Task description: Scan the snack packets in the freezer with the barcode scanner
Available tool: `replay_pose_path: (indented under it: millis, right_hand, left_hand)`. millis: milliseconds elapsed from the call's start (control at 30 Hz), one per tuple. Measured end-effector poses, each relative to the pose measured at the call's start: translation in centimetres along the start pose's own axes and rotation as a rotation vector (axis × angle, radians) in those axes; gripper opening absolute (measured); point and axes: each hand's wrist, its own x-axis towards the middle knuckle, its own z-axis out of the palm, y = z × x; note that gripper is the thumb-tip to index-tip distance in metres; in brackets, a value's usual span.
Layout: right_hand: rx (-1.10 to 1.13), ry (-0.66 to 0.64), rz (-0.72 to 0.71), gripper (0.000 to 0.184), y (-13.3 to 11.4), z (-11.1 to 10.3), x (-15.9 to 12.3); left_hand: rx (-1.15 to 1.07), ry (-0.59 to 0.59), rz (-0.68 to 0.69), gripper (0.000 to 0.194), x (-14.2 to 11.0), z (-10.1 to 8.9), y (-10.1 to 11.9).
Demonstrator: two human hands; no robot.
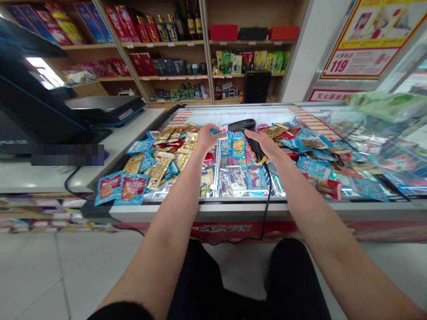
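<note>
My right hand (265,146) is closed round the handle of a black barcode scanner (245,129), its head pointing left and its black cable (267,200) hanging down over the freezer's front. My left hand (206,137) is closed on a small blue snack packet (218,131), held just in front of the scanner's head. Both hands hover over a glass-topped chest freezer (233,206) strewn with snack packets: gold ones (163,162) to the left, blue ones (310,166) to the right.
A white counter (110,146) to the left carries a black cash register with a screen (30,111). Wooden shelves (187,44) of bottles and boxed goods stand behind. A red and yellow poster (367,40) hangs at the upper right. My knees are below, over a tiled floor.
</note>
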Motion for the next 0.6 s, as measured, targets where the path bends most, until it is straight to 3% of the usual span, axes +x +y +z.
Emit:
replay_pose_path:
  millis: [367,600]
  right_hand:
    - [-0.018,0.004,0.000,0.033,0.2,-0.2,-0.5]
    - [0.019,0.077,0.014,0.033,0.3,-1.5,-1.8]
  left_hand:
    - [0.032,0.021,-0.045,0.030,-0.5,0.6,-0.1]
    - [-0.053,0.033,-0.104,0.026,-0.9,2.0,1.7]
